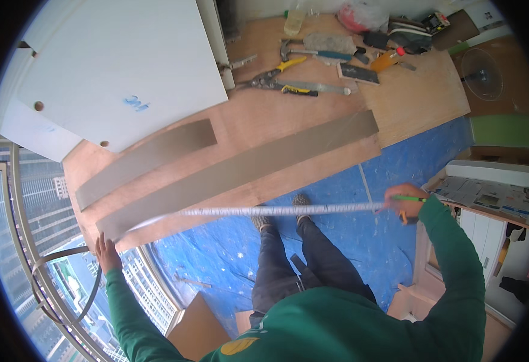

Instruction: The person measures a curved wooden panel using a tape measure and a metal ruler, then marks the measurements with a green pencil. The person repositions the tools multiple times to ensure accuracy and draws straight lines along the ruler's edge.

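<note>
A long grey-brown strip (246, 169) lies across a plywood worktop (309, 174), with a shorter strip (151, 158) of the same colour behind it. At the long strip's left end, the extended fingers of my left hand (108, 254) rest by the corner. From there a tape measure's blade (282, 209) runs out to the right, over the worktop's front edge and above my shoes. Whether my left fingers pinch the blade's end is unclear. My right hand (402, 199) grips the tape measure's case (408, 220), mostly hidden by the fingers, along with a green pencil or marker (407, 198).
Tin snips (269, 80), a claw hammer (316, 53), a utility knife (300, 91) and a black block (358, 73) lie at the back. A white panel (129, 59) stands back left. Near the window hangs a looped band (93, 289). Blue sheeting (219, 244) covers the floor.
</note>
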`<act>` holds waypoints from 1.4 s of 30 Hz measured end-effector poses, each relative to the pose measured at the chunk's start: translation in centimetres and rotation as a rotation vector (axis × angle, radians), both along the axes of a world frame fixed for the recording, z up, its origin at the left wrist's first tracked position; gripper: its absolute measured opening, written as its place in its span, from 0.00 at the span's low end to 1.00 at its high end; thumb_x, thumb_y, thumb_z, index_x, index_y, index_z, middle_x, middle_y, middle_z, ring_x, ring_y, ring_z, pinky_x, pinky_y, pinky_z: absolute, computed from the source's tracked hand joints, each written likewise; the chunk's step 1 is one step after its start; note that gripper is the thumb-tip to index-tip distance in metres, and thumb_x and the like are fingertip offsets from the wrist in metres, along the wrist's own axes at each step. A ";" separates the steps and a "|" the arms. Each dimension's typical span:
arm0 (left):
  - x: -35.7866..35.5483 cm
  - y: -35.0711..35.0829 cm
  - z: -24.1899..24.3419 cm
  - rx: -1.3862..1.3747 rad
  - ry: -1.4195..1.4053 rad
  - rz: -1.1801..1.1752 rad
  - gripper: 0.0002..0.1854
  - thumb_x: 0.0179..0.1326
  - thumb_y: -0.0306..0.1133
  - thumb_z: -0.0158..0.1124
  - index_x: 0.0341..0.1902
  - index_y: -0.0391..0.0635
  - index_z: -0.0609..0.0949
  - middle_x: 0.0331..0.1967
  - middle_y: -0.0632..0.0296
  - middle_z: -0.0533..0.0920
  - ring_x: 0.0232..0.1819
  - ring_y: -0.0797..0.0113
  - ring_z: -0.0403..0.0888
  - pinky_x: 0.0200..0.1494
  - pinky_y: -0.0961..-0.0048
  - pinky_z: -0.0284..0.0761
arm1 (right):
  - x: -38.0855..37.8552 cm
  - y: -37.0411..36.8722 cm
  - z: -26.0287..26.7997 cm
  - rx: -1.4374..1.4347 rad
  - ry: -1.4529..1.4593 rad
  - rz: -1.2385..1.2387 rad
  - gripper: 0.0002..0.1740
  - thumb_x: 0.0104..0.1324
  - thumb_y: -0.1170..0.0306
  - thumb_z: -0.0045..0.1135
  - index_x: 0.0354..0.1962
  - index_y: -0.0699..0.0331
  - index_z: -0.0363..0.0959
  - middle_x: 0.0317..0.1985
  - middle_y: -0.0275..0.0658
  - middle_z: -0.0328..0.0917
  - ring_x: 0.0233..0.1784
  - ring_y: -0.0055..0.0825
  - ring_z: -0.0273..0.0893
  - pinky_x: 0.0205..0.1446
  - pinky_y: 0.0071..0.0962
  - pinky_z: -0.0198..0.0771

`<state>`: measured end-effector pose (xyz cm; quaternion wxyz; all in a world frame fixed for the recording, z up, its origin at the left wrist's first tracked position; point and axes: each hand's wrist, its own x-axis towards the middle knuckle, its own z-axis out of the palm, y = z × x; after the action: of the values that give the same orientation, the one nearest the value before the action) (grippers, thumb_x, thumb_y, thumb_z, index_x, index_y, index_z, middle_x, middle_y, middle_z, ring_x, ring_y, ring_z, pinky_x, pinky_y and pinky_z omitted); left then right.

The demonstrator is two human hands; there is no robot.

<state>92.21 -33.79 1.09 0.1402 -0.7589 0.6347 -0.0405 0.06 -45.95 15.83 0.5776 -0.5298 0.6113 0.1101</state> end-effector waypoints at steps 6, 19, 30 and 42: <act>4.5 7.0 12.8 0.145 0.133 0.070 0.05 0.67 0.30 0.58 0.41 0.43 0.80 0.47 0.53 0.83 0.55 0.46 0.78 0.59 0.51 0.72 | -0.6 9.8 -0.1 0.586 -0.049 -0.066 0.12 0.71 0.62 0.66 0.39 0.63 0.79 0.27 0.35 0.78 0.31 0.25 0.82 0.37 0.31 0.81; 10.1 1.0 38.4 -0.271 -0.014 0.172 0.07 0.66 0.34 0.62 0.37 0.43 0.81 0.50 0.54 0.80 0.66 0.45 0.71 0.77 0.47 0.54 | 8.9 15.3 4.3 0.250 -0.328 -0.023 0.15 0.72 0.57 0.65 0.36 0.59 0.77 0.30 0.30 0.80 0.35 0.19 0.78 0.37 0.27 0.75; 7.4 -11.8 55.7 -0.667 -0.203 -0.279 0.05 0.71 0.30 0.60 0.40 0.43 0.80 0.54 0.56 0.80 0.74 0.48 0.66 0.79 0.48 0.54 | 10.1 24.9 4.8 -0.477 0.060 -0.260 0.28 0.65 0.43 0.65 0.37 0.62 0.80 0.34 0.46 0.83 0.39 0.47 0.82 0.44 0.42 0.75; 3.2 -22.2 59.9 -0.738 -0.194 -0.516 0.09 0.74 0.33 0.60 0.47 0.40 0.82 0.53 0.51 0.81 0.68 0.47 0.72 0.70 0.52 0.66 | 9.0 29.0 3.3 -0.366 -0.238 -0.489 0.29 0.67 0.49 0.66 0.53 0.64 0.77 0.43 0.47 0.81 0.48 0.43 0.80 0.53 0.40 0.74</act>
<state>95.45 -56.00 61.00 -0.0955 -0.5681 0.7299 -0.3681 9.03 -16.95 19.15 0.5495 -0.4714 0.6582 -0.2065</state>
